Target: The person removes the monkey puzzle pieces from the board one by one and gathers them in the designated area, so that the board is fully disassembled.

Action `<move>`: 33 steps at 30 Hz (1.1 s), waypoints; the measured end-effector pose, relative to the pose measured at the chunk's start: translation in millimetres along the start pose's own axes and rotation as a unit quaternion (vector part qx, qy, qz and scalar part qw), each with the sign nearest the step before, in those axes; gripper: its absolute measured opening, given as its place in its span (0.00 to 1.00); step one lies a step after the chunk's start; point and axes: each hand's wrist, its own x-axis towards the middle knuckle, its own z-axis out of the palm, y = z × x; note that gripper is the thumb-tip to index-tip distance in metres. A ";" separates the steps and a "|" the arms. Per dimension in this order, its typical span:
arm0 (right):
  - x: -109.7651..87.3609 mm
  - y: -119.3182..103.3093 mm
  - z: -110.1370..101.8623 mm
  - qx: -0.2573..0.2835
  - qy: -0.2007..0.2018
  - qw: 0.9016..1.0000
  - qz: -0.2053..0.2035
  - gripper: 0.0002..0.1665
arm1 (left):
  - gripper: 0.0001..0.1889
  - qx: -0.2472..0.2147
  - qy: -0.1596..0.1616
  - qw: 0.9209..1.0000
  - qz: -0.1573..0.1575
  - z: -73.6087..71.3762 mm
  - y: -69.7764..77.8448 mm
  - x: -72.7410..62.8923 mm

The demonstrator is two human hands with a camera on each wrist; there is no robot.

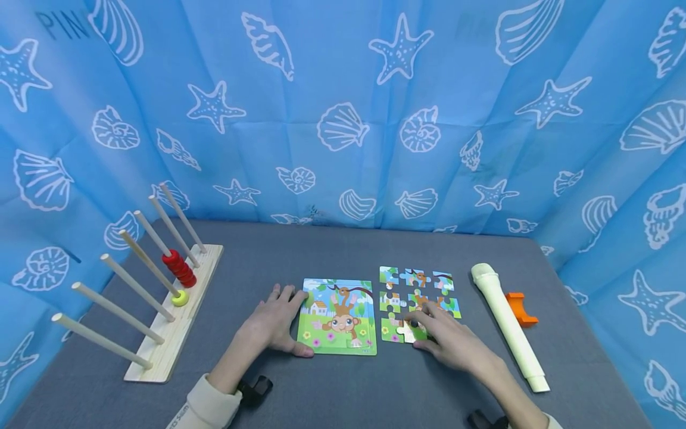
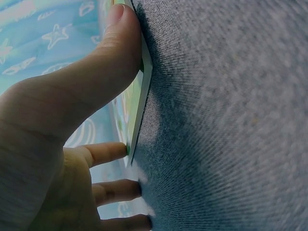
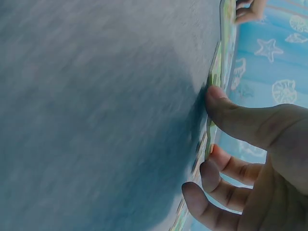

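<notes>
A square puzzle board (image 1: 336, 307) with a monkey hanging from a branch lies flat on the table. My left hand (image 1: 280, 322) rests along its left side with fingers spread, the thumb on the lower left corner and the index finger at the upper edge. Right of the board lie several loose jigsaw pieces (image 1: 390, 302) in rough rows, with gaps between some. My right hand (image 1: 445, 336) is over the lower right of these, pinching a puzzle piece (image 1: 409, 333) between thumb and fingers. The right wrist view shows that piece edge-on, close over the table, partly hidden by the thumb.
On the left stands a wooden peg rack (image 1: 182, 322) with red rings (image 1: 179, 268) and a yellow ring (image 1: 180, 298). To the right lie a pale microphone-shaped stick (image 1: 509, 325) and an orange holder (image 1: 520, 310). A blue shell-print curtain (image 1: 343, 179) hangs behind the grey table (image 1: 332, 393).
</notes>
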 end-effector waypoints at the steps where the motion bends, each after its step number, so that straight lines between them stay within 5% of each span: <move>1: -1.4 2.1 -0.3 0.002 -0.003 1.000 0.008 0.27 | 0.61 0.000 0.000 1.000 0.000 0.1 0.0 0.0; 13: -7.6 12.0 -1.5 0.009 -0.016 0.999 0.045 0.28 | 0.60 0.002 -0.002 1.000 -0.002 0.8 -0.4 0.7; 25: -8.8 14.7 -0.6 0.014 -0.007 1.000 0.015 0.28 | 0.60 0.003 -0.013 1.000 -0.003 1.0 -2.0 5.1; 33: -8.3 13.5 -0.7 0.012 -0.007 0.999 0.031 0.28 | 0.60 -0.001 -0.010 1.000 -0.001 2.0 -2.7 5.3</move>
